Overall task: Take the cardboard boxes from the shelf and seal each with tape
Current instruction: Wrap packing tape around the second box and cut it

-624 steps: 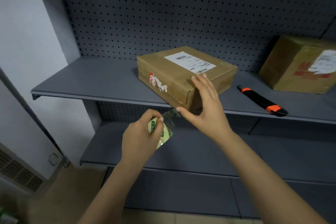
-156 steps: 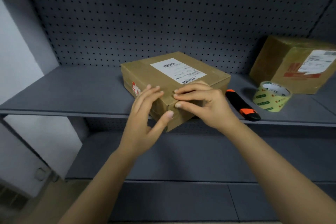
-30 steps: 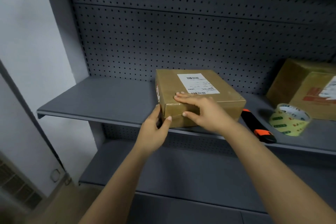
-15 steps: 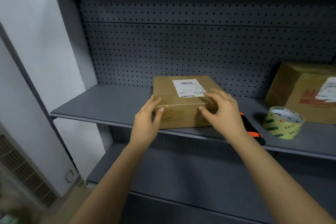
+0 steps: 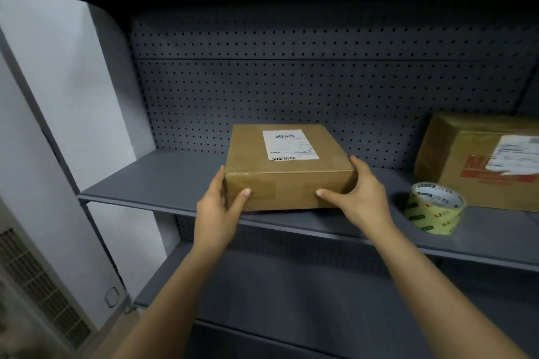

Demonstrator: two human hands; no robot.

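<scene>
On the upper grey shelf (image 5: pixel 163 178), seen from the head camera, the flat cardboard box (image 5: pixel 287 183) sat square-on near the front edge, a white label (image 5: pixel 288 145) with barcodes on its top face. And both hands were on it! The left hand (image 5: pixel 217 213) gripped the near left corner: thumb laid across the front face, fingers curled out of sight round the left side. The right hand (image 5: pixel 361 198) mirrored it at the near right corner, thumb pressed on the front face, fingers wrapped round the right side. So the box was clamped between the two hands, forearms reaching up from below.

Off to the right on the same shelf stood the tape roll (image 5: pixel 434 208), yellowish with green print, just beside the right wrist but not touching it. Behind the roll, a second, bigger box (image 5: pixel 478 166) with a red-printed side and a white label leaned back by the pegboard (image 5: pixel 291 90). Below ran a lower shelf (image 5: pixel 291 294). At far left, a pale wall (image 5: pixel 73 96) and a vent grille (image 5: pixel 38 285).
</scene>
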